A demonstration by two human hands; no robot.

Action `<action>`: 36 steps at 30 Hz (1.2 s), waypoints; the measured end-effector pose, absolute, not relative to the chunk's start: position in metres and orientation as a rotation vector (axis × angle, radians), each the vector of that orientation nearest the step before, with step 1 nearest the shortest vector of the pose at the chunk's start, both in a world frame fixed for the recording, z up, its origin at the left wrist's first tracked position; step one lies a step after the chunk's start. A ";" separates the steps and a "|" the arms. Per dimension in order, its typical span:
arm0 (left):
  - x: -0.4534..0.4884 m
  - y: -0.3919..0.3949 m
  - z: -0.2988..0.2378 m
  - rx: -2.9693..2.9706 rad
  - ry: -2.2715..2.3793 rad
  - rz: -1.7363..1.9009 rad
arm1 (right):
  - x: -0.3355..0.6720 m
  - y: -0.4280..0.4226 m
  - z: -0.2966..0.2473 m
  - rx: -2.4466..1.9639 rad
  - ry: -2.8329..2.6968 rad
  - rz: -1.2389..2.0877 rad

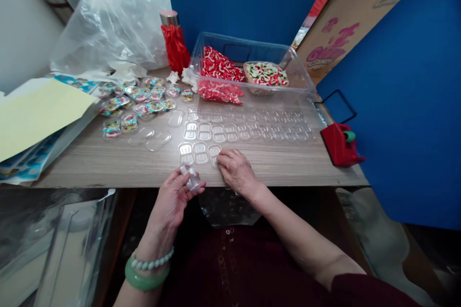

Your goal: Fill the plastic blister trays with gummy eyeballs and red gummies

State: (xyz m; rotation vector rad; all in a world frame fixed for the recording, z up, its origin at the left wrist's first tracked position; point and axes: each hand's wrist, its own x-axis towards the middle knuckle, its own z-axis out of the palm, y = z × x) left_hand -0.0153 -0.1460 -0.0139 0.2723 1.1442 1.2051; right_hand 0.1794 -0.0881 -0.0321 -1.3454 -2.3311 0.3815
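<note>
Left hand [171, 199] around clear plastic blister [192, 178]

Left hand [172, 200] curled upward, right hand [236, 171] palm-down.

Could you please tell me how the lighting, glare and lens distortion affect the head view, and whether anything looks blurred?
In the head view, the light is soft with no hard shadows; glare marks the clear plastic pieces and plastic bag; the wide lens splays the table; the left hand and right hand show no obvious blur.
</note>
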 end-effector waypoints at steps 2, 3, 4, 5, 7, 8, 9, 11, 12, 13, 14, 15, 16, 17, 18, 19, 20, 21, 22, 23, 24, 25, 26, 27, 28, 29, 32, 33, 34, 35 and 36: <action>-0.021 -0.144 -0.014 0.257 1.147 1.208 | 0.176 -0.089 -0.032 -1.332 -2.310 0.364; -0.024 -0.143 -0.014 0.250 1.151 1.209 | 0.176 -0.091 -0.033 -1.324 -2.296 0.360; -0.027 -0.142 -0.014 0.243 1.152 1.210 | 0.176 -0.092 -0.033 -1.315 -2.284 0.360; -0.029 -0.141 -0.014 0.238 1.150 1.211 | 0.177 -0.094 -0.033 -1.308 -2.275 0.362; -0.034 -0.139 -0.015 0.231 1.143 1.209 | 0.177 -0.098 -0.034 -1.302 -2.270 0.367; -0.035 -0.137 -0.016 0.228 1.139 1.206 | 0.177 -0.099 -0.035 -1.306 -2.272 0.372; -0.037 -0.136 -0.016 0.226 1.138 1.204 | 0.176 -0.100 -0.035 -1.312 -2.278 0.381; -0.039 -0.133 -0.017 0.223 1.141 1.211 | 0.172 -0.100 -0.035 -1.330 -2.295 0.399; -0.040 -0.131 -0.017 0.224 1.143 1.218 | 0.170 -0.099 -0.035 -1.340 -2.304 0.407; -0.041 -0.130 -0.017 0.226 1.145 1.226 | 0.168 -0.098 -0.034 -1.347 -2.311 0.412; -0.042 -0.128 -0.017 0.228 1.145 1.235 | 0.166 -0.097 -0.034 -1.347 -2.317 0.417; -0.044 -0.128 -0.016 0.227 1.146 1.243 | 0.165 -0.095 -0.033 -1.343 -2.317 0.419; -0.044 -0.127 -0.015 0.227 1.148 1.250 | 0.165 -0.094 -0.033 -1.335 -2.309 0.419; -0.045 -0.128 -0.013 0.229 1.153 1.257 | 0.165 -0.094 -0.032 -1.324 -2.292 0.420; -0.044 -0.129 -0.012 0.233 1.160 1.267 | 0.165 -0.095 -0.030 -1.310 -2.264 0.428; -0.041 -0.130 -0.010 0.241 1.167 1.278 | 0.165 -0.098 -0.028 -1.289 -2.225 0.450; -0.037 -0.133 -0.008 0.250 1.172 1.290 | 0.165 -0.101 -0.025 -1.259 -2.176 0.491; -0.031 -0.135 -0.007 0.258 1.169 1.299 | 0.165 -0.106 -0.021 -1.215 -2.127 0.555; -0.024 -0.138 -0.005 0.261 1.157 1.306 | 0.164 -0.111 -0.016 -1.160 -2.088 0.634; -0.015 -0.140 -0.005 0.261 1.134 1.307 | 0.162 -0.117 -0.012 -1.108 -2.060 0.717; -0.006 -0.142 -0.005 0.259 1.100 1.306 | 0.160 -0.122 -0.008 -1.076 -2.035 0.791; 0.004 -0.144 -0.005 0.257 1.067 1.307 | 0.158 -0.127 -0.004 -1.077 -2.003 0.855; 0.012 -0.145 -0.005 0.257 1.043 1.315 | 0.156 -0.130 -0.001 -1.113 -1.951 0.924; 0.019 -0.145 -0.006 0.260 1.030 1.323 | 0.156 -0.131 0.001 -1.167 -1.862 1.020; 0.025 -0.145 -0.007 0.267 1.028 1.328 | 0.157 -0.132 0.001 -1.221 -1.730 1.155; 0.030 -0.145 -0.008 0.282 1.033 1.326 | 0.159 -0.130 0.001 -1.255 -1.561 1.324; 0.038 -0.143 -0.011 0.353 1.045 1.280 | 0.172 -0.123 -0.001 -1.228 -1.066 1.777; 0.040 -0.142 -0.011 0.375 1.047 1.262 | 0.176 -0.121 -0.002 -1.217 -0.971 1.841; 0.043 -0.141 -0.011 0.392 1.053 1.249 | 0.180 -0.119 -0.002 -1.217 -0.919 1.867; 0.045 -0.139 -0.011 0.401 1.062 1.241 | 0.184 -0.119 -0.001 -1.221 -0.895 1.871; 0.047 -0.138 -0.011 0.406 1.073 1.237 | 0.187 -0.118 -0.001 -1.222 -0.885 1.867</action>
